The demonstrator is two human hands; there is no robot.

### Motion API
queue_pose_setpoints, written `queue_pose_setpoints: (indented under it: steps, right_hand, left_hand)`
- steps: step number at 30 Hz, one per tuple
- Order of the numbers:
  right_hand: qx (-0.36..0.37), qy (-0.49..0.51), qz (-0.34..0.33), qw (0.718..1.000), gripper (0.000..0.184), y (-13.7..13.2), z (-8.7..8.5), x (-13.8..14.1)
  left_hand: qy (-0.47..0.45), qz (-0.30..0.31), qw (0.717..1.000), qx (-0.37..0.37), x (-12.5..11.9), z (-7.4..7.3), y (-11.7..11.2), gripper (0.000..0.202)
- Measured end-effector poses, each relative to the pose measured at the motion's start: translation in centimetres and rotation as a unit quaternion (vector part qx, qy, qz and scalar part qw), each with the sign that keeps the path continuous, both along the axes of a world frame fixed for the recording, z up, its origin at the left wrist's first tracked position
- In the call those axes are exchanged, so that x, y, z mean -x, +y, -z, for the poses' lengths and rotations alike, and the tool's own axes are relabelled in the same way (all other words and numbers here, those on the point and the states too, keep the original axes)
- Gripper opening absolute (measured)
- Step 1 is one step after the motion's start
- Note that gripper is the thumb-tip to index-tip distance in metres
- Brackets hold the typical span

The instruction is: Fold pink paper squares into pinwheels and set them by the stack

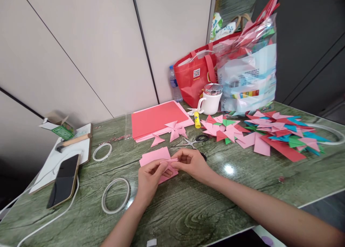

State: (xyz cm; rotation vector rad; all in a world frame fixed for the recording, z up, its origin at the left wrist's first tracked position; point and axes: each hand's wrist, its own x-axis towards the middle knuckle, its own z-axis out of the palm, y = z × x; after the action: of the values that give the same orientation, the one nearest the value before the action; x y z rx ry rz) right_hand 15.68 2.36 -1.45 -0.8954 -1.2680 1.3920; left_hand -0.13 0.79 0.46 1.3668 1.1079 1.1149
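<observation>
Between my two hands is a small folded piece of pink paper, pinched at both ends. My left hand grips its left end with thumb and fingers. At the other end my right hand is closed on it in the same way. Just below and behind lies a stack of pink paper squares, partly covered by my hands. Past them rest a few folded pink pieces. Scissors with dark handles lie beyond my right hand, which hides part of them.
Red and pink sheets lie at the back, near a yellow glue stick and white mug. Folded coloured pieces are heaped at right, before a filled plastic bag. At left are tape rolls, a phone and a hammer.
</observation>
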Motion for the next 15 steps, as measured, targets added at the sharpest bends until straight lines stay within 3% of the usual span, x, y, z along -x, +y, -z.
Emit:
queue_pose_setpoints:
  steps: [7, 15]
  right_hand:
    - [0.008, 0.008, -0.020, 1.000, 0.023, 0.14, -0.36, -0.24]
    - [-0.026, -0.013, -0.018, 0.999, 0.020, 0.09, -0.35, -0.36]
  left_hand:
    - [0.001, -0.035, 0.999, -0.016, 0.07, 0.07, 0.01, 0.017]
    - [0.009, -0.020, 1.000, -0.008, 0.02, -0.11, -0.14, 0.018]
